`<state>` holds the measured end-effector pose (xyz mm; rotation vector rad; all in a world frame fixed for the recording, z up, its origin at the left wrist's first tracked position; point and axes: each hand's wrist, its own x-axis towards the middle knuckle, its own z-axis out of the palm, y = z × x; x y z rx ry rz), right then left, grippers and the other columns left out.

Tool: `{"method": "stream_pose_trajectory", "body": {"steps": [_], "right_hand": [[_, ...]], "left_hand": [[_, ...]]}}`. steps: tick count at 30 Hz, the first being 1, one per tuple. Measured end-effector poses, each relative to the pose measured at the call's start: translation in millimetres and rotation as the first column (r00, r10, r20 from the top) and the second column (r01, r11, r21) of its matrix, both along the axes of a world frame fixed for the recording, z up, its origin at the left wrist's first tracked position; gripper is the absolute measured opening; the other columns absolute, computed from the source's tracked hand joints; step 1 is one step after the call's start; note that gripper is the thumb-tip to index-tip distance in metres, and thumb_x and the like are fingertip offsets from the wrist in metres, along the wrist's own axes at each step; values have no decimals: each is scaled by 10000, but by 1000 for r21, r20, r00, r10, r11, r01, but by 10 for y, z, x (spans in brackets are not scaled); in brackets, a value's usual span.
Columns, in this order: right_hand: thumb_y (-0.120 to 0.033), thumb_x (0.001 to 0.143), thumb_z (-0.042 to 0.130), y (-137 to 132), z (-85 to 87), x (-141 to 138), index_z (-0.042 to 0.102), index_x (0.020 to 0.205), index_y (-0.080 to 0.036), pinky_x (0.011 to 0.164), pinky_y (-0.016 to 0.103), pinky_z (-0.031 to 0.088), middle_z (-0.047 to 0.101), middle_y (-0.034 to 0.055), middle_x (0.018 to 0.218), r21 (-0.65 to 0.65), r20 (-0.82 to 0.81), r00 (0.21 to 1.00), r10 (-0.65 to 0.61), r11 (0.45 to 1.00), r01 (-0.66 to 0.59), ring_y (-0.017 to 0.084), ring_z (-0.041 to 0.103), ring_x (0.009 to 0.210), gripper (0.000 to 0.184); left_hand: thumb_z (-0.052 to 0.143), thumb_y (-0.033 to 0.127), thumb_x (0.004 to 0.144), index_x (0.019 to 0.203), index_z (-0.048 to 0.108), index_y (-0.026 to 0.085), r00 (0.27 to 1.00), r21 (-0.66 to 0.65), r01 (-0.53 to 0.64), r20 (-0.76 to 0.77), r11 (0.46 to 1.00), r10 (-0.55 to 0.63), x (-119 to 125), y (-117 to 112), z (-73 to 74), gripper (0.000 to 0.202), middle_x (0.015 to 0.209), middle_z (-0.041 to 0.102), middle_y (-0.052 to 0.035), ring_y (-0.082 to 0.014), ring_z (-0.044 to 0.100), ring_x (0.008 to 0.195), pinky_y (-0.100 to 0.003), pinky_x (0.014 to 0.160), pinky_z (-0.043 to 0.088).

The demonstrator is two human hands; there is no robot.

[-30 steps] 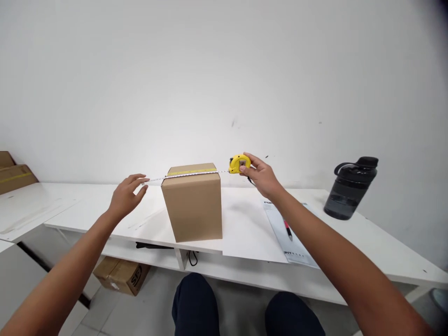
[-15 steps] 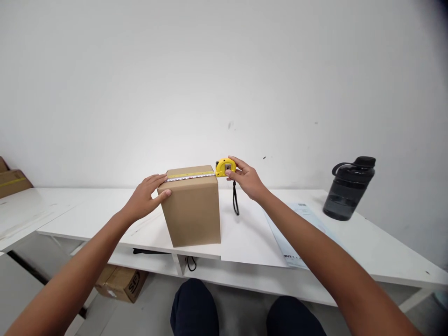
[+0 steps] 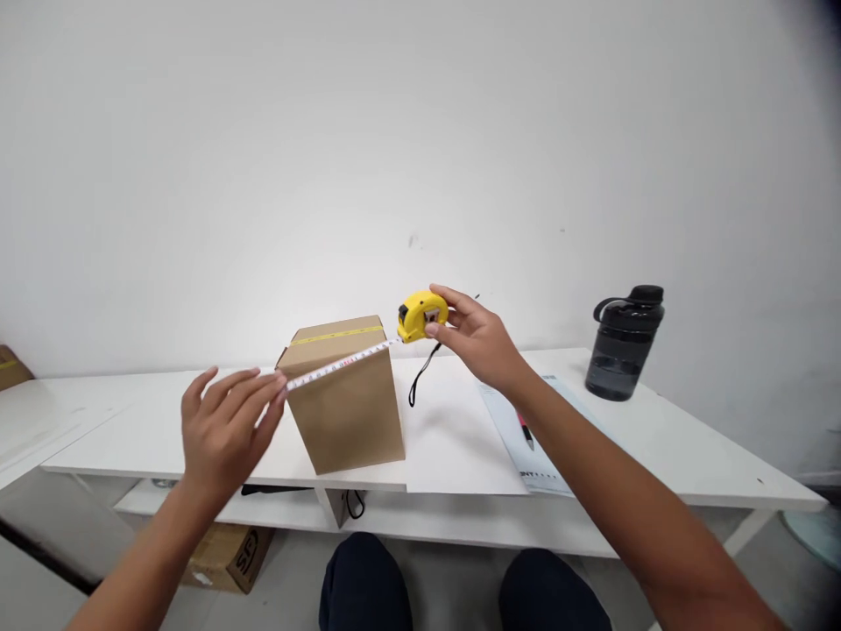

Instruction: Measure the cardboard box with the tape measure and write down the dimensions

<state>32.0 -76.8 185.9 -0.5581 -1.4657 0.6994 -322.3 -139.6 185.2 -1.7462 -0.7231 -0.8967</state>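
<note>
A brown cardboard box (image 3: 348, 412) stands on the white table, with a yellow strip along its top. My right hand (image 3: 479, 337) grips a yellow tape measure (image 3: 420, 315) beside the box's upper right corner; its black wrist strap dangles below. The drawn-out white blade (image 3: 342, 364) slants down to the left, in front of the box's upper edge. At its free end, my left hand (image 3: 227, 425) pinches the blade between thumb and forefinger, the other fingers loosely spread. This hand is left of the box, nearer to me.
A dark water bottle (image 3: 624, 346) stands at the right on the white table (image 3: 696, 438). Under my right forearm lie a light blue printed sheet (image 3: 505, 429) and a pen (image 3: 526, 431). Another carton (image 3: 227, 556) sits below the table at left; one more (image 3: 11, 368) is at the far left.
The blade has come off the box's top toward me. My left hand has let go of the box edge and moved left and nearer, holding the blade's end. The tape case has tilted.
</note>
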Motion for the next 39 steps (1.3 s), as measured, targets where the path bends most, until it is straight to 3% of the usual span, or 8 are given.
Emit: {"method": "stream_pose_trajectory", "body": {"steps": [7, 13, 19, 21, 25, 32, 35, 39], "right_hand": [[-277, 848, 785, -1302, -999, 131, 608, 1409, -355, 947, 328, 589, 621, 72, 1302, -240, 62, 977, 205, 953, -185, 224, 647, 1150, 593], [-408, 680, 914, -1840, -2233, -193, 724, 1243, -292, 646, 272, 589, 719, 63, 1064, -675, -444, 888, 118, 608, -418, 208, 690, 869, 605], [-452, 630, 944, -2001, -2966, -407, 744, 1137, -197, 547, 213, 500, 725, 43, 850, -652, -658, 752, 52, 461, -602, 115, 635, 619, 602], [-454, 636, 940, -2007, -2987, -454, 736, 1133, -178, 564, 213, 489, 722, 44, 851, -618, -693, 713, 109, 419, -665, 107, 632, 615, 604], [-501, 675, 904, -2003, -2890, -546, 740, 1148, -172, 750, 278, 521, 736, 48, 892, -610, -671, 718, 183, 415, -675, 145, 676, 739, 599], [-747, 829, 611, -2028, -2828, -329, 806, 915, -258, 885, 417, 510, 746, 50, 880, -734, -252, 955, 158, 611, -296, 255, 680, 885, 533], [-800, 837, 528, -1823, -2544, 179, 779, 961, -211, 722, 381, 508, 735, 86, 820, -738, -160, 986, 42, 658, -148, 235, 674, 745, 652], [-724, 935, 417, -1074, -1954, 963, 659, 774, -202, 700, 343, 452, 679, 74, 767, -544, 403, 837, -371, 638, 545, 213, 606, 725, 597]], "left_hand": [[722, 324, 900, 991, 742, 192, 908, -252, 377, -91, 892, -409, 671, -711, -876, 162, 833, 795, -13, -134, 717, 817, -403, 1256, 275], [626, 544, 902, 804, 637, 232, 805, -395, 593, 281, 702, -522, 1240, -767, -1917, 327, 663, 718, 57, -107, 682, 678, -363, 1078, 462], [708, 615, 816, 924, 646, 226, 783, -577, 622, 450, 529, -430, 1203, -848, -2674, 408, 736, 716, 9, -138, 686, 647, -284, 733, 586], [702, 728, 746, 1179, 655, 232, 752, -629, 656, 589, 417, -296, 1144, -889, -2969, 660, 967, 765, -80, -219, 748, 829, -320, 731, 615], [615, 894, 640, 1377, 573, 229, 579, -584, 812, 802, -14, 146, 1221, -1081, -3380, 994, 1318, 667, -181, -361, 674, 1180, -452, 941, 604], [568, 750, 802, 1284, 550, 458, 417, -359, 909, 808, -213, 416, 1464, -1288, -3106, 564, 1172, 711, -59, -312, 717, 1002, -466, 895, 614], [573, 739, 804, 1262, 580, 396, 469, -386, 875, 828, -293, 308, 1367, -1073, -2681, 572, 1053, 714, -92, -304, 713, 912, -435, 796, 619], [649, 753, 754, 1172, 662, 258, 528, -430, 762, 846, -484, 80, 1399, -455, -1908, 649, 993, 698, -130, -270, 686, 886, -363, 762, 583]]}}
